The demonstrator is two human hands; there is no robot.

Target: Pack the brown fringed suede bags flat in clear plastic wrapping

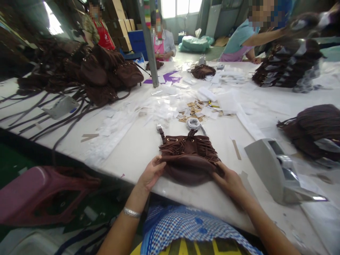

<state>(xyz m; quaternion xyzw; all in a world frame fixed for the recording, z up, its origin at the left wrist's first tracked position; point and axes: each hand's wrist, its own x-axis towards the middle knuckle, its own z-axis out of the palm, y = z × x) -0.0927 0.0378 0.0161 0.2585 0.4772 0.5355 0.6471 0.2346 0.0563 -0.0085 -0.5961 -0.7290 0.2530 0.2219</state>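
Note:
A dark brown fringed handbag [190, 168] lies on the white table with its smooth rounded base turned towards me. Fringe and metal eyelets show on its far side, and a strap wrapped in clear film [193, 123] lies just beyond it. My left hand [154, 173] pinches the bag's left edge between thumb and fingers. At the opposite edge my right hand [227, 179] grips the bag, its fingertips partly hidden against the leather.
A grey tape dispenser [276, 170] stands at right, near a fringed bag pile [316, 131]. Brown bags [106, 71] with long straps heap at left. Small tags [195, 110] and paper scatter mid-table. A metal post [150, 46] rises behind; co-workers [163, 42] are across the table.

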